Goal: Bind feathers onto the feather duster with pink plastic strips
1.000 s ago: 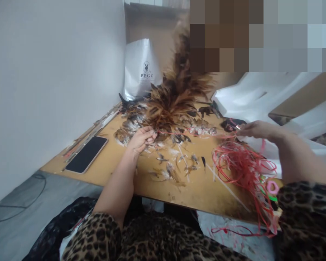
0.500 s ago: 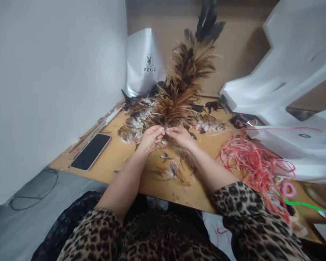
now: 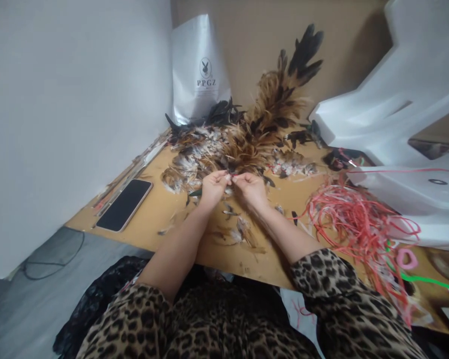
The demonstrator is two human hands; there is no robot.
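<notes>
Head view: the left hand and right hand meet fingertip to fingertip at the base of a feather bundle lying on the table, both pinching what looks like red cord round its stems, apparently mid-tie. Next, the binding wants drawing tight. Half a second earlier the bundle stood more upright; now it leans right.

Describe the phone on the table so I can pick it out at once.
Start at the wooden table and go to its left edge beside the white wall. The phone lies flat there with its black screen up, left of the left hand. It is the only smooth dark rectangle; the loose feathers nearby are ragged and brown.
</notes>
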